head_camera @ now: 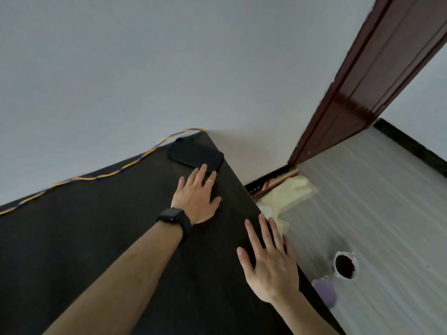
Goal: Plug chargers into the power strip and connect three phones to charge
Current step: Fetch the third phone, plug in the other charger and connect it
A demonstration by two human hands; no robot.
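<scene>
Phone [195, 154] at table [96, 238] corner, mid-frame; L hand [196, 197] flat, fingertips touching it; R hand [268, 259] spread, lower right.

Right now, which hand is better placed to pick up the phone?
Left: the left hand touches the phone with its fingertips at the table's far corner; the right hand lies flat farther back, near the edge.

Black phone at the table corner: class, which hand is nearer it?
Left. The left hand has its fingertips at the black phone; the right hand lies flat by the table edge, farther back.
</scene>
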